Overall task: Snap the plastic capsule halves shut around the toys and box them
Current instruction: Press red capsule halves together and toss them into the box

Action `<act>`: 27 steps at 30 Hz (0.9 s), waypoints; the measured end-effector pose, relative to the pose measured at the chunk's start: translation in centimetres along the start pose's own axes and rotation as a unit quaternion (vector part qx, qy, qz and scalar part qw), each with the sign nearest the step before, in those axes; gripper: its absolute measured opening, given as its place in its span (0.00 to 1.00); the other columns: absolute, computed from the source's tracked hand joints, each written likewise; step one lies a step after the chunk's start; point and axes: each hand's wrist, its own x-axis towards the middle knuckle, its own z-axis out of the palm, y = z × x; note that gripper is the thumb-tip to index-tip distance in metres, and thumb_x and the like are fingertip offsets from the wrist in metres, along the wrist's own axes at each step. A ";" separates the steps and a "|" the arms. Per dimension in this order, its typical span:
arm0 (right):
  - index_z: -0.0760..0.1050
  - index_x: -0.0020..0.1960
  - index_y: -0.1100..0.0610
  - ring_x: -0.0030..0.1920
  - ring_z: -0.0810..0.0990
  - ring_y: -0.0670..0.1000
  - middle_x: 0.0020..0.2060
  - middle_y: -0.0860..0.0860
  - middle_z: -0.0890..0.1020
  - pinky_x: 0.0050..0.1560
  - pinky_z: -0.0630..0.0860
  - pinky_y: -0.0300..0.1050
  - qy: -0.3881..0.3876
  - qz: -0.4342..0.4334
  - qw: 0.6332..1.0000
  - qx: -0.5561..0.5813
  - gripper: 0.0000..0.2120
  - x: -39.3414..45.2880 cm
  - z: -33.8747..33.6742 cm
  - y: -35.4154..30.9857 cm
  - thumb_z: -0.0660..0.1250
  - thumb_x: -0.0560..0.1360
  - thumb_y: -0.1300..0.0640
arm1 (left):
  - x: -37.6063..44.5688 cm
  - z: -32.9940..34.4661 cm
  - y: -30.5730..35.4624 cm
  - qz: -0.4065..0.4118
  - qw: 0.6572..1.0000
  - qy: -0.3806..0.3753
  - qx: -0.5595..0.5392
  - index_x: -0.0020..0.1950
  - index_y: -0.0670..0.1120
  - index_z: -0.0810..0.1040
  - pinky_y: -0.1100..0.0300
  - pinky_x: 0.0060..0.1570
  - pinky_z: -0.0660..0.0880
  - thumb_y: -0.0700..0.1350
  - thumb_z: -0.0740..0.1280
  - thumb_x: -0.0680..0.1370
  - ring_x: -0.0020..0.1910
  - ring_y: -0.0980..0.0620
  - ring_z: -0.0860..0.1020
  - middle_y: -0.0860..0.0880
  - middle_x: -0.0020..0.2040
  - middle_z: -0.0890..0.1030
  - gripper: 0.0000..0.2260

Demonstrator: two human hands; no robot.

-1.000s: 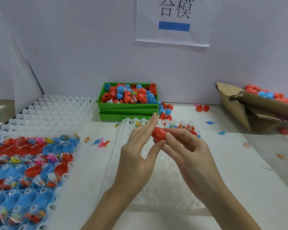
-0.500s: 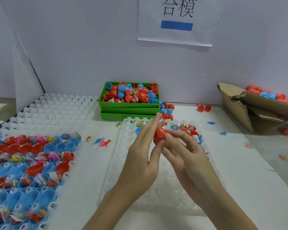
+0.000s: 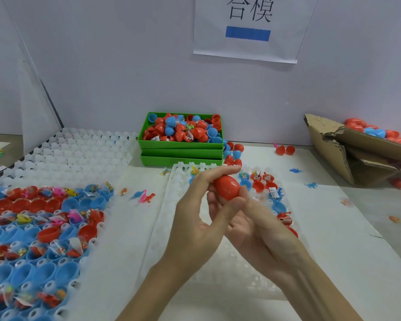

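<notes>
The white surface (image 3: 329,228) is carrying everything. At 9 o'clock a white tray (image 3: 63,158) is lying with blue and red capsule halves (image 3: 49,205) seated in its cups, many holding bagged toys. At 3 o'clock a torn cardboard box (image 3: 347,149) is sitting open with closed capsules inside. At 12 o'clock a green bin (image 3: 181,144) is holding loose halves. A second white tray (image 3: 218,262) is lying under the hands, with a few filled halves at its far right.

At centre, the left hand (image 3: 195,218) and right hand (image 3: 262,237) are both gripping one red capsule (image 3: 226,187) above the second tray, the left fingers lying along its top and the thumb pressing from below, the right fingers curling under it. The seam is hidden, so I cannot tell whether the halves are fully locked.

Risk, as judged: uneven squeezing could be leaving one side unlatched, so the capsule would be popping open when dropped into the box. A toy bag caught in the seam would be causing the same. The smooth shell could also be slipping out sideways.
</notes>
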 end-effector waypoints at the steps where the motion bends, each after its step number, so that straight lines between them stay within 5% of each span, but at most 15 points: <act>1: 0.83 0.62 0.63 0.59 0.84 0.51 0.57 0.56 0.85 0.62 0.78 0.42 -0.001 0.007 1.000 0.016 0.20 0.1 0.0 0.2 0.77 0.74 0.53 | -0.1 0.1 0.2 -0.008 1.000 0.005 -0.023 0.69 0.48 0.77 0.62 0.68 0.73 0.50 0.69 0.81 0.72 0.50 0.76 0.54 0.67 0.81 0.17; 7: 0.83 0.61 0.65 0.53 0.84 0.51 0.55 0.57 0.84 0.58 0.80 0.42 0.015 0.016 0.997 0.073 0.23 0.1 -0.3 0.7 0.80 0.71 0.54 | -0.1 0.2 0.3 -0.021 0.999 0.014 -0.044 0.70 0.46 0.78 0.57 0.69 0.74 0.47 0.70 0.80 0.71 0.49 0.77 0.53 0.66 0.82 0.18; 15: 0.85 0.58 0.63 0.52 0.85 0.50 0.56 0.57 0.85 0.59 0.80 0.43 0.020 -0.008 1.000 0.005 0.22 -0.1 -0.2 0.3 0.82 0.69 0.51 | -0.1 0.0 -0.1 0.003 1.000 0.010 -0.008 0.66 0.44 0.80 0.60 0.66 0.75 0.42 0.70 0.81 0.68 0.49 0.79 0.53 0.62 0.83 0.14; 21: 0.85 0.60 0.60 0.61 0.84 0.54 0.60 0.59 0.85 0.59 0.80 0.43 0.061 -0.073 0.993 -0.062 0.19 -0.1 0.1 0.2 0.78 0.72 0.52 | 0.2 -0.2 -0.4 -0.030 0.999 -0.020 -0.030 0.74 0.50 0.76 0.58 0.71 0.73 0.45 0.67 0.83 0.74 0.53 0.74 0.58 0.71 0.79 0.18; 23: 0.85 0.60 0.56 0.61 0.85 0.55 0.58 0.56 0.86 0.60 0.81 0.46 0.125 -0.157 0.950 -0.240 0.18 -0.1 -0.1 -0.1 0.77 0.73 0.50 | 0.4 -0.1 -0.4 -0.059 0.995 -0.047 -0.068 0.77 0.52 0.73 0.62 0.71 0.70 0.47 0.62 0.86 0.76 0.55 0.71 0.59 0.74 0.76 0.19; 25: 0.83 0.60 0.56 0.55 0.86 0.54 0.53 0.51 0.87 0.59 0.83 0.46 0.181 -0.254 0.849 -0.426 0.17 -0.2 -0.4 -0.3 0.78 0.73 0.52 | 0.5 -0.2 -0.4 -0.111 0.985 -0.048 -0.120 0.76 0.54 0.75 0.64 0.72 0.69 0.52 0.60 0.85 0.75 0.57 0.72 0.58 0.73 0.77 0.19; 27: 0.81 0.59 0.56 0.52 0.85 0.51 0.50 0.47 0.86 0.55 0.82 0.41 0.190 -0.313 0.738 -0.566 0.19 -0.2 -0.8 -0.2 0.80 0.71 0.55 | 0.5 -0.1 -0.6 -0.163 0.975 -0.024 -0.147 0.71 0.56 0.79 0.56 0.71 0.74 0.54 0.63 0.83 0.71 0.53 0.77 0.56 0.68 0.81 0.17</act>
